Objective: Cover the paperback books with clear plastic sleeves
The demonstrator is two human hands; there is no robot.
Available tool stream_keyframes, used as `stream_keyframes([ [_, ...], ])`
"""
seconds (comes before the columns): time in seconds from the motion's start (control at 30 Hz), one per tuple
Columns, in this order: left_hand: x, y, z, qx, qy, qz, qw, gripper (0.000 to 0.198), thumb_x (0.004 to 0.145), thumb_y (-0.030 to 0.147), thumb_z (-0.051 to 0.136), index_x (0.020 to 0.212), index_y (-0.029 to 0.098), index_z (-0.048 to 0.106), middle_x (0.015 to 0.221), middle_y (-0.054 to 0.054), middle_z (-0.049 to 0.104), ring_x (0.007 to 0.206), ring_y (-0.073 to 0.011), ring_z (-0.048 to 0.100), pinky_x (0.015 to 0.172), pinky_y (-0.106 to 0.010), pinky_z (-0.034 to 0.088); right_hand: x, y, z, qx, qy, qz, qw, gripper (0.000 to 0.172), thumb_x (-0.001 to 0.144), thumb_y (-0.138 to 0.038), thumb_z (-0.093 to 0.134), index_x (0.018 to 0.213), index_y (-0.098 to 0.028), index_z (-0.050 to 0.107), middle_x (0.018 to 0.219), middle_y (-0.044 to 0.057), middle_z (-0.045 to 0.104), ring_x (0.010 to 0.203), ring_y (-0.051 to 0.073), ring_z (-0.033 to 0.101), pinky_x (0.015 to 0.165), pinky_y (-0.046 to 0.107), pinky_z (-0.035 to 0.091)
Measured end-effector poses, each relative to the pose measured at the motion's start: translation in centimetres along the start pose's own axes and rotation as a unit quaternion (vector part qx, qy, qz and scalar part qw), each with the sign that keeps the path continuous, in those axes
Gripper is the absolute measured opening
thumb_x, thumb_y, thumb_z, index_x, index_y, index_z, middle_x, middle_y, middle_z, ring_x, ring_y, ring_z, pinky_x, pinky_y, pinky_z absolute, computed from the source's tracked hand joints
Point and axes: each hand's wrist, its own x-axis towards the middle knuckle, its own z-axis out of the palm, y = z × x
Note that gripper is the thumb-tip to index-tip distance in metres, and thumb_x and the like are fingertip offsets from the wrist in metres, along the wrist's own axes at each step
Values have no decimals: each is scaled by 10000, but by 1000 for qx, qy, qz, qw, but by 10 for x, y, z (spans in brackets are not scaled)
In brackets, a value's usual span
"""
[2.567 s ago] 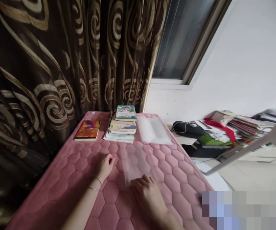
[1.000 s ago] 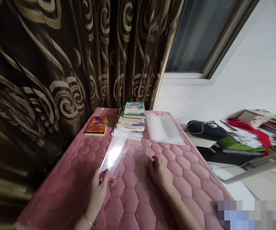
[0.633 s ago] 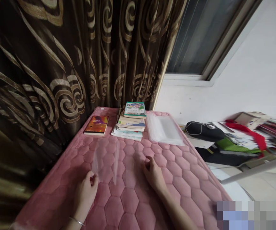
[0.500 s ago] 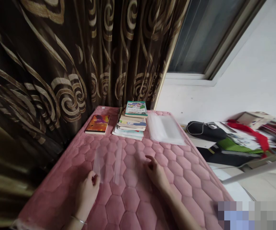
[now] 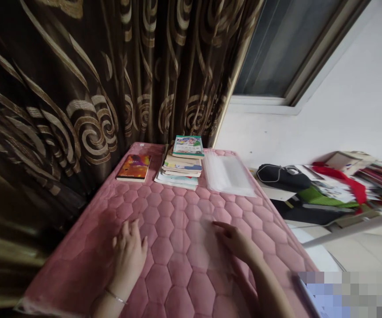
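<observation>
My left hand (image 5: 129, 251) is over the pink quilted pad with its fingers spread, holding nothing. To its right, my right hand (image 5: 239, 243) has its index finger stretched toward the left and its other fingers curled under. A clear plastic sleeve (image 5: 202, 247), faint and blurred, lies at the fingertips of that hand, which appears to pinch its edge; the thumb is hidden. Beyond the hands, an orange and purple book (image 5: 134, 168) lies flat at the left. A stack of books (image 5: 182, 165) with a green-edged cover on top stands beside it.
A pile of clear plastic sleeves (image 5: 228, 174) lies right of the books on the pink quilted pad (image 5: 164, 269). Patterned dark curtains (image 5: 94, 88) hang behind and left. At the right, a low shelf holds papers, a black case (image 5: 281, 177) and a red cloth (image 5: 341, 179).
My left hand has let go of the clear plastic and opened its fingers. My right hand has moved a little right, and the plastic has shifted right with it. The view has tilted slightly.
</observation>
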Motion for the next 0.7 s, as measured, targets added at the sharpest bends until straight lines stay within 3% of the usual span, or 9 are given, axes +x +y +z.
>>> stream_keyframes([
  [0.07, 11, 20, -2, -75, -5, 109, 991, 285, 889, 214, 453, 1158, 171, 535, 1230, -142, 546, 1104, -269, 548, 866, -419, 452, 1, -1, 0, 1, -19, -16, 1000, 414, 817, -285, 453, 1185, -251, 640, 699, 7, 640, 628, 147, 561, 562, 231, 389],
  [0.13, 22, 42, 1, -139, -49, 227, 963, 306, 874, 245, 505, 1177, 215, 536, 1318, -109, 504, 1188, -264, 496, 966, -453, 413, 2, 2, 1, 6, -23, -22, 999, 417, 818, -284, 451, 1192, -249, 632, 716, 11, 642, 651, 151, 567, 568, 231, 391],
  [0.27, 30, 76, 21, -167, -154, 361, 904, 625, 817, 406, 614, 1381, 314, 362, 1500, -80, 322, 1377, -352, 252, 1059, -643, 243, 7, 11, 3, 4, -28, -16, 999, 424, 796, -272, 477, 1190, -245, 631, 693, 1, 626, 636, 145, 556, 546, 221, 374],
  [0.37, 22, 85, 41, -176, -195, 380, 887, 685, 817, 525, 570, 1418, 328, 307, 1544, -79, 225, 1395, -376, 196, 1057, -698, 175, 9, 18, 2, 0, -36, -9, 999, 424, 780, -264, 499, 1181, -238, 636, 645, -15, 595, 591, 128, 526, 526, 213, 351],
  [0.53, 10, 86, 56, -196, -182, 373, 889, 677, 830, 583, 501, 1425, 331, 302, 1551, -54, 210, 1407, -349, 172, 1085, -677, 140, 8, 22, 0, -6, -40, -22, 999, 427, 783, -245, 497, 1188, -228, 631, 612, -25, 572, 559, 117, 501, 517, 212, 344],
  [0.63, 22, 74, 53, -194, -167, 359, 898, 614, 816, 502, 568, 1378, 329, 388, 1526, -51, 279, 1387, -340, 235, 1085, -639, 206, 4, 17, -4, -24, -48, -25, 998, 413, 800, -252, 487, 1187, -250, 632, 621, -20, 584, 557, 124, 516, 517, 216, 363],
  [0.7, 39, 53, 53, -185, -136, 318, 920, 502, 815, 400, 593, 1296, 305, 491, 1481, -60, 364, 1360, -337, 292, 1075, -609, 260, 2, 11, -10, -45, -50, -38, 997, 378, 805, -263, 498, 1148, -271, 655, 672, -2, 620, 588, 136, 544, 536, 223, 393],
])
